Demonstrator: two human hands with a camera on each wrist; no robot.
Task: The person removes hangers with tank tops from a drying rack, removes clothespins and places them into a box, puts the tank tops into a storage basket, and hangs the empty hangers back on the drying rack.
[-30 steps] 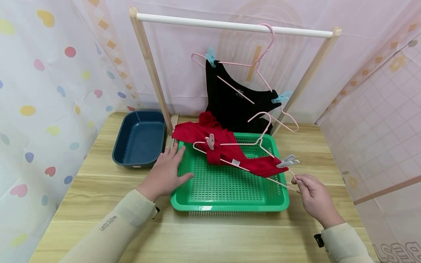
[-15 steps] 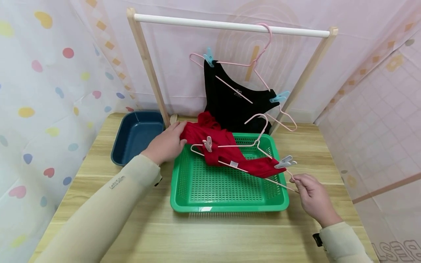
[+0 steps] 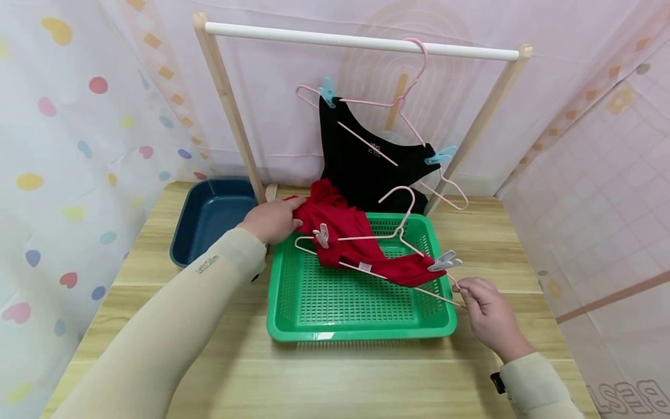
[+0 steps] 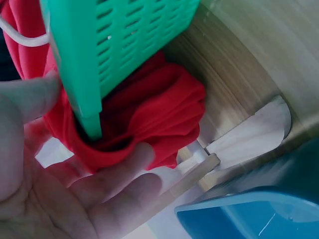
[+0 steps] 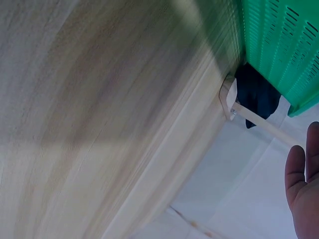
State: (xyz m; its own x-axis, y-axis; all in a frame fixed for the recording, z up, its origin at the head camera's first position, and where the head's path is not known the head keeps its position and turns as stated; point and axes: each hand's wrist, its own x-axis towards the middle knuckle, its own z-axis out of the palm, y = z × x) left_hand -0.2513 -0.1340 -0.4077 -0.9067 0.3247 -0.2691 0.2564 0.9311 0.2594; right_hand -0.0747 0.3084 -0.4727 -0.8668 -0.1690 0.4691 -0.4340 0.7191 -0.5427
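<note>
Head view: left hand [image 3: 272, 221], thumb and fingers closed about an edge of the red garment [image 3: 356, 224] at the far left corner of the green basket [image 3: 361, 336]; in the left wrist view we see the thumb and fingers on either side of the cloth, fingers slightly parted. Right hand [image 3: 487, 308], just right of the basket, fingers curled, pinching one end of a pale pink hanger [image 3: 366, 237]. Hanger, one, tilted across the basket, hook toward its far side. Red garment, clipped to it by two grey clothespins [image 3: 321, 235], draped partly inside the basket and partly over its far left corner. Further out, we list: behind the basket, a rack with white bar [image 3: 314, 38], a second pink hanger [image 3: 369, 103] hooked on it, and a black garment [image 3: 361, 157] held by two light-blue clothespins [image 3: 441, 155]; left of the basket, one dark blue tub [image 3: 214, 215]; beneath the basket, a wood-grain table [image 3: 335, 384].
</note>
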